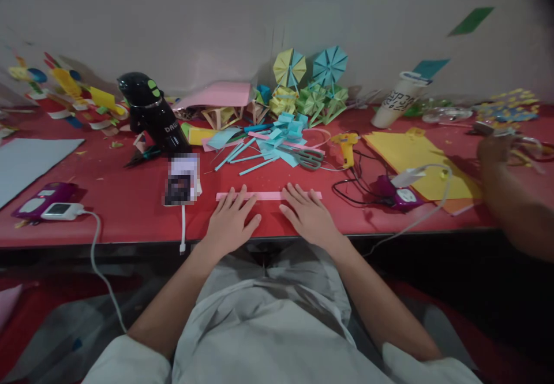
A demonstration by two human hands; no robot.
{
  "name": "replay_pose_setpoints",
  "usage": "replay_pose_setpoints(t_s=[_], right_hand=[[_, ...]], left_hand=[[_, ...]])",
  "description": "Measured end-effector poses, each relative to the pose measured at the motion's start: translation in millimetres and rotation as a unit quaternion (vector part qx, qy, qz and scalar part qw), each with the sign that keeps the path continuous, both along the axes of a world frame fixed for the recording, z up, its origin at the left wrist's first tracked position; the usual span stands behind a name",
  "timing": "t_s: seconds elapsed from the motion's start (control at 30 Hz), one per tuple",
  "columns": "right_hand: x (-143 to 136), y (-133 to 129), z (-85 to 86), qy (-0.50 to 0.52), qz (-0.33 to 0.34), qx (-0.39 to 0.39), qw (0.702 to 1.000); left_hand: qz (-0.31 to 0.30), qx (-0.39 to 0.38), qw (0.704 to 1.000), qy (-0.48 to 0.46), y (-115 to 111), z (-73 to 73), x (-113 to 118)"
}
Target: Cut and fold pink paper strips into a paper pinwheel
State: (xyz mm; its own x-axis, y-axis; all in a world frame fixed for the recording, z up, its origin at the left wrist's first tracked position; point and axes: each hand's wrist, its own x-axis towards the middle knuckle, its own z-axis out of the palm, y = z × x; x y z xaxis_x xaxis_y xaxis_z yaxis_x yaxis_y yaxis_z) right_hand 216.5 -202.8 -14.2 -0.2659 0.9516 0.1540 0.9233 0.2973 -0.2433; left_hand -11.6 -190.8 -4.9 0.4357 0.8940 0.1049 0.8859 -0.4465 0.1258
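A narrow pink paper strip [268, 196] lies flat on the red table near its front edge, running left to right. My left hand [231, 217] rests with spread fingers over the strip's left end. Over its right end lies my right hand [308, 213], fingers also stretched out and flat. Between the two hands the middle of the strip shows. Behind it are blue paper pieces [283, 133], thin blue paper sticks [236, 154] and grey-handled scissors [309, 159], partly covered by paper.
A yellow glue gun [346, 147] with a black cord stands right of the scissors. Purple power sockets [396, 194] and yellow sheets [424, 164] lie further right, near another person's arm [515, 205]. At left are a black bottle [151, 112] and a phone [182, 179]. Folded paper umbrellas [331, 66] stand behind.
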Motion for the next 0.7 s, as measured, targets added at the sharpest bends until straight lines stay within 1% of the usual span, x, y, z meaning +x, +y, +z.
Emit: replay_pose_setpoints(t_s=[0.1,0.2,0.3,0.37,0.5,0.7], right_hand=[[28,-6,-2.2,-0.014,-0.04,0.005,0.999],[40,-10,-2.8,-0.022,-0.062,0.002,0.998],[41,-11,-3.3,-0.023,-0.066,0.002,0.998],[40,-10,-3.7,-0.022,-0.069,0.006,0.997],[40,-10,-4.1,-0.018,-0.066,0.006,0.998],[41,-10,-3.9,-0.011,-0.067,0.001,0.998]], left_hand=[[0.004,-0.001,1.0,-0.003,0,1.4,-1],[0.004,-0.01,1.0,-0.01,2,1.9,-4],[0.003,-0.015,1.0,-0.013,3,1.0,-8],[0.007,-0.001,1.0,-0.015,3,-0.7,-10],[0.033,0.023,0.999,-0.016,2,-3.8,-12],[0.046,0.011,0.999,0.001,2,-1.7,-13]])
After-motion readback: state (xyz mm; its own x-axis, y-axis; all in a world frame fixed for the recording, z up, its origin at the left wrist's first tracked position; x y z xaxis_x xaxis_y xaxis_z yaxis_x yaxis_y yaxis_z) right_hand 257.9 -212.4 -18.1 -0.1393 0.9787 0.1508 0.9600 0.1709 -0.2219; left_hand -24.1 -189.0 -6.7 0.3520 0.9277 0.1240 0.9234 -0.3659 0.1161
